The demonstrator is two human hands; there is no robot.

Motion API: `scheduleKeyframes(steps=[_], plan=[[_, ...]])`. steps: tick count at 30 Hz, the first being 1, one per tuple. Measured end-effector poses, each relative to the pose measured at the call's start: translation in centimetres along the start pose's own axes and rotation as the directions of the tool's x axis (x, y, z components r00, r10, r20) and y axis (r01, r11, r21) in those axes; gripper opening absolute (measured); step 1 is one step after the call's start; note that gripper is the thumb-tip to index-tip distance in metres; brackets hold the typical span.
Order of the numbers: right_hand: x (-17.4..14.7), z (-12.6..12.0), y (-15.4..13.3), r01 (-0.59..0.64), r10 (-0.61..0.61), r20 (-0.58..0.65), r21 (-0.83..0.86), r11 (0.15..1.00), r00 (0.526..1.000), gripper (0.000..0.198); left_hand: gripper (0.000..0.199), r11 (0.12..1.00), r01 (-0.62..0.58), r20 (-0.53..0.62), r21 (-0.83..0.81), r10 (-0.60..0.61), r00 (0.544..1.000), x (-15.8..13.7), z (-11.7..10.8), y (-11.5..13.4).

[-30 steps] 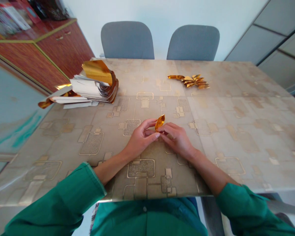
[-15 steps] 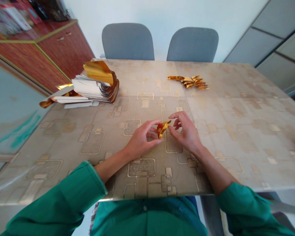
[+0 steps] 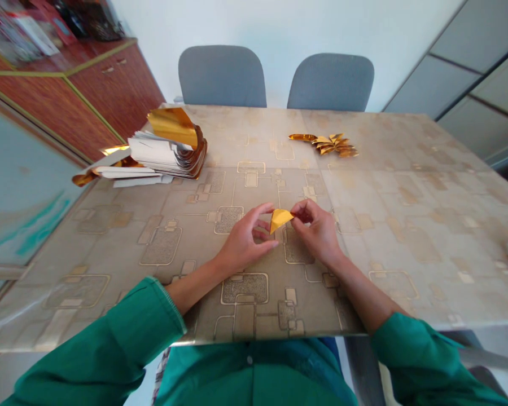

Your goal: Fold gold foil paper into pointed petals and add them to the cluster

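A small folded piece of gold foil paper (image 3: 280, 219) is held above the middle of the table's near side. At its right tip my right hand (image 3: 319, 228) pinches it between thumb and fingertips. My left hand (image 3: 248, 235) curves around the paper's left side, thumb and fingers apart; whether a fingertip touches its edge I cannot tell. Farther back on the table lie several folded gold foil pieces (image 3: 332, 145), bunched together like a fan, with a narrow strip-like one at their left.
A thick stack of gold-and-white foil paper sheets (image 3: 156, 152) lies at the table's back left, its top sheet curling up. The table (image 3: 406, 225) has a patterned cover. Two grey chairs (image 3: 222, 76) stand behind it, and a wooden cabinet (image 3: 114, 96) is at the left.
My right fingers have closed on the paper's right tip. The paper has turned, now showing a flat gold face, and my left thumb and fingers have come off it.
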State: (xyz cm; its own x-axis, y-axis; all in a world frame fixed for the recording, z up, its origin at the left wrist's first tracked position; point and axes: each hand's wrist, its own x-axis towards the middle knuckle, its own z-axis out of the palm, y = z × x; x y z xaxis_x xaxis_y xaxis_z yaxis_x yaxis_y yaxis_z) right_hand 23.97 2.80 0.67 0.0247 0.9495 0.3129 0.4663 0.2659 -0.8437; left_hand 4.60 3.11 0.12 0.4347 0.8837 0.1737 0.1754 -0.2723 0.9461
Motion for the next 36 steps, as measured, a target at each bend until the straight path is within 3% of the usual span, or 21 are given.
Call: scheduleKeyframes(steps=[5,12,22,26,30,34,36], plan=[[-0.2,0.5,0.0,-0.064,0.063,0.029,0.029,0.998,0.998,0.006,0.051,0.996,0.019,-0.063,0.082,-0.014,0.998,0.0,0.4,0.1],[-0.6,1.2,-0.5,-0.019,0.022,0.089,-0.031,0.999,0.996,0.006,0.026,0.971,0.041,-0.112,0.236,-0.014,0.994,-0.3,0.7,-0.2],[-0.6,1.1,-0.7,0.012,0.006,0.159,-0.113,0.993,0.987,0.004,0.012,0.978,0.151,-0.142,0.141,-0.131,0.981,0.0,0.6,-0.5],[0.2,-0.1,0.2,-0.004,0.011,0.052,-0.14,0.99,0.999,0.005,0.03,0.98,0.131,-0.119,0.149,-0.114,0.986,-0.1,0.5,-0.1],[2.6,-3.2,2.6,-0.068,0.039,-0.125,-0.238,0.969,0.991,0.006,0.03,0.984,0.104,-0.084,0.145,-0.092,0.992,-0.3,0.3,-0.3],[5.9,-7.2,6.4,-0.228,0.091,-0.315,-0.431,0.873,0.945,0.005,0.027,0.978,0.068,-0.057,0.196,-0.058,0.997,-0.3,0.3,-0.7],[7.2,-8.7,8.2,-0.281,0.105,-0.329,-0.551,0.786,0.938,0.006,0.025,0.974,0.058,-0.049,0.217,-0.049,0.998,-0.3,0.3,-0.8]])
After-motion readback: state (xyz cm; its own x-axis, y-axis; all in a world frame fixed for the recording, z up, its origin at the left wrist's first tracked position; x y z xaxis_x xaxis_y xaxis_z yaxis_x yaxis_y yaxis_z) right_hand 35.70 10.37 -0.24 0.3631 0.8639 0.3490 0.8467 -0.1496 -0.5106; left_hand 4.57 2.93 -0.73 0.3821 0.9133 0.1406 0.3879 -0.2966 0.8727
